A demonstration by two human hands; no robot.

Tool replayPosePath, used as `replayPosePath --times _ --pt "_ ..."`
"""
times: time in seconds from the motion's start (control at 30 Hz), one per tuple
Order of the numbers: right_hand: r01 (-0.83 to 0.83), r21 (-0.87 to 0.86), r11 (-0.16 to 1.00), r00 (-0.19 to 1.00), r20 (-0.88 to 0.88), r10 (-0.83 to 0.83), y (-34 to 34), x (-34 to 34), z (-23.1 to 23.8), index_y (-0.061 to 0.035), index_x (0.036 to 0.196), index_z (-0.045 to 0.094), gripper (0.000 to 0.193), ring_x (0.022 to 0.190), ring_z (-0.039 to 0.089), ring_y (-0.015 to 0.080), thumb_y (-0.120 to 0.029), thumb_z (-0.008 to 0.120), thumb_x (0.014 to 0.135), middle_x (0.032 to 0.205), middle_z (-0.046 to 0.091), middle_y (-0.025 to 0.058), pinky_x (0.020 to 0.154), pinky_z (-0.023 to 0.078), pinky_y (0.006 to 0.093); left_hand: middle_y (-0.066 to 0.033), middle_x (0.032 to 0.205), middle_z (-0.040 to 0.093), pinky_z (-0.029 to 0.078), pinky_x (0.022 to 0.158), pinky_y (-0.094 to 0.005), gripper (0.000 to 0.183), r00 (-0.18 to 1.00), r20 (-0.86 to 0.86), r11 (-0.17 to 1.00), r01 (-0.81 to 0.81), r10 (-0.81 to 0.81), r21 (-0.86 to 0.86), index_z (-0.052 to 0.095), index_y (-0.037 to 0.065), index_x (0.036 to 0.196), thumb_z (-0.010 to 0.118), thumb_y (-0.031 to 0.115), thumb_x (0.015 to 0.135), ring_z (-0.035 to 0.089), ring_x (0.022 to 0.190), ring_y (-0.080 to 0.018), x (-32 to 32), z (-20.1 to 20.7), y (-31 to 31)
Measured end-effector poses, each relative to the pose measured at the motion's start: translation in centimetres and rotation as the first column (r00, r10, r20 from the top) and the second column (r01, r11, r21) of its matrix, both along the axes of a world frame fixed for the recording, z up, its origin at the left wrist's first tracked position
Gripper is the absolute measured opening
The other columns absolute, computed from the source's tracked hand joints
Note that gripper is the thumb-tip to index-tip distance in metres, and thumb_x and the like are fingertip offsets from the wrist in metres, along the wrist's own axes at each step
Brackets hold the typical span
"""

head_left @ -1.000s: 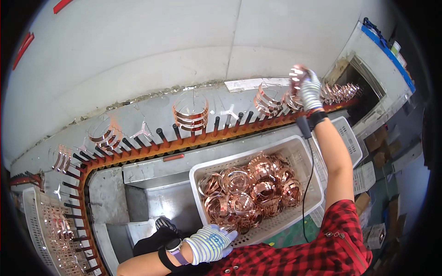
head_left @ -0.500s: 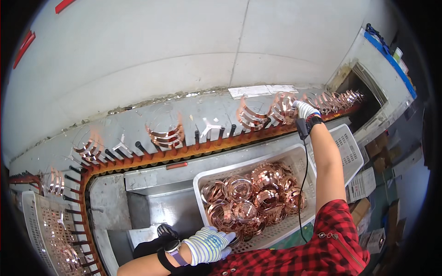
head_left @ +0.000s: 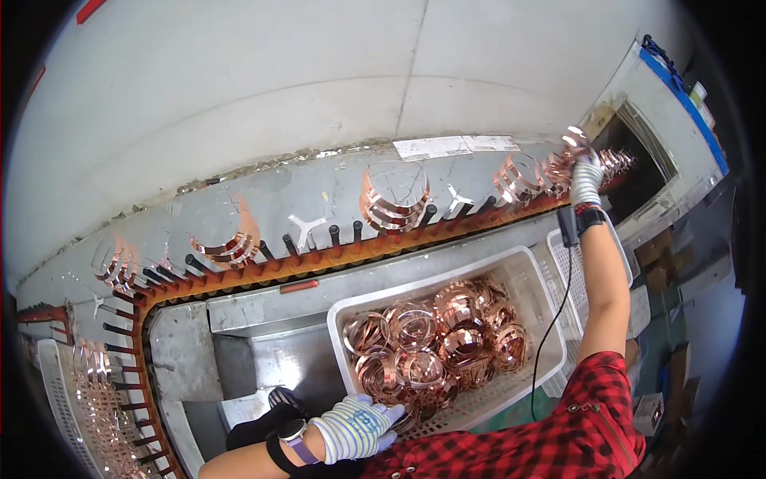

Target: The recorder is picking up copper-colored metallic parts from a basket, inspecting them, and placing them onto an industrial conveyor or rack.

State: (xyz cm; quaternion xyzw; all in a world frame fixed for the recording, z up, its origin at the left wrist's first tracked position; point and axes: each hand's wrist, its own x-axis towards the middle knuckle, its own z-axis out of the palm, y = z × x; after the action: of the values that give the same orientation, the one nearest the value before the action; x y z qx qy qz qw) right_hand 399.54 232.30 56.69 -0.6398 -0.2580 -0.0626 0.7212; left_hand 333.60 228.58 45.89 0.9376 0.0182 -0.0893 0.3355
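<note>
At the far right of the conveyor, my right hand [head_left: 587, 177], in a striped glove, is closed around a shiny copper-coloured banded piece [head_left: 576, 139], raised above the row. Other curved copper-coloured pieces [head_left: 393, 204] stand along the conveyor [head_left: 351, 249] on thin supports. Near my body, my left hand [head_left: 357, 427], also gloved, lies at the front edge of a white plastic crate [head_left: 550, 355]. Its fingers are apart and touch the edge of the heap; their undersides are hidden. Round copper-coloured pieces [head_left: 463, 307] fill much of the crate.
Bare white three-armed holders [head_left: 308, 232] and black-tipped pegs [head_left: 334, 235] line the conveyor, which curves toward me at left. A dark wall opening [head_left: 648, 164] lies at far right. Another perforated crate [head_left: 57, 391] stands at far left. A black cable [head_left: 546, 343] hangs from my right wrist.
My right hand has moved right and upward with a copper-coloured piece, leaving a bare holder in the row. The conveyor's pieces have shifted left. My left hand has stayed put.
</note>
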Motion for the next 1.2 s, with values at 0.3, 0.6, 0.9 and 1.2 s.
replayPosePath --times 0.3,0.6,0.9,1.2 --pt "0.184 -0.870 0.458 0.949 0.279 0.148 -3.8 12.9 -8.3 -0.0005 0.113 0.065 0.044 0.101 0.062 0.0280 -0.026 0.066 0.077 0.112 0.067 0.0187 0.089 0.050 0.0365 -0.0168 0.095 0.068 0.049 0.082 -0.0466 0.054 0.995 -0.092 0.999 -0.030 0.032 0.021 0.055 -0.002 0.130 0.054 0.039 0.094 0.063 0.086 -0.0375 0.1 0.1 0.7" --pt "-0.050 -0.332 0.942 0.993 0.082 0.082 2.6 0.1 -5.2 -0.0058 0.121 0.064 0.038 0.092 0.067 0.0223 -0.004 0.067 0.083 0.110 0.069 0.0105 0.081 0.055 0.0352 -0.0171 0.090 0.068 0.050 0.079 -0.0468 0.053 0.997 0.002 0.997 -0.072 0.072 0.021 0.055 -0.002 0.129 0.055 0.038 0.094 0.064 0.082 -0.0377 0.6 -0.3 0.7" --pt "0.315 -0.338 0.887 0.925 -0.099 -0.367 -8.4 14.4 -2.2 -0.0010 0.128 0.060 0.044 0.103 0.066 0.0254 -0.024 0.065 0.090 0.116 0.067 0.0129 0.088 0.053 0.0319 -0.0166 0.087 0.068 0.049 0.080 -0.0450 0.053 0.996 0.003 0.996 -0.089 0.089 0.028 0.057 -0.003 0.127 0.057 0.038 0.093 0.064 0.079 -0.0370 0.4 -0.2 0.7" --pt "0.464 -0.886 -0.013 0.885 0.463 0.040 -5.9 18.8 -7.6 -0.0005 0.105 0.071 0.045 0.103 0.067 0.0386 -0.025 0.079 0.068 0.110 0.069 0.0231 0.086 0.055 0.0432 -0.0157 0.091 0.069 0.048 0.088 -0.0446 0.054 0.987 -0.039 0.988 -0.155 0.155 0.001 0.056 -0.003 0.128 0.056 0.038 0.093 0.066 0.086 -0.0361 0.7 0.2 1.9"
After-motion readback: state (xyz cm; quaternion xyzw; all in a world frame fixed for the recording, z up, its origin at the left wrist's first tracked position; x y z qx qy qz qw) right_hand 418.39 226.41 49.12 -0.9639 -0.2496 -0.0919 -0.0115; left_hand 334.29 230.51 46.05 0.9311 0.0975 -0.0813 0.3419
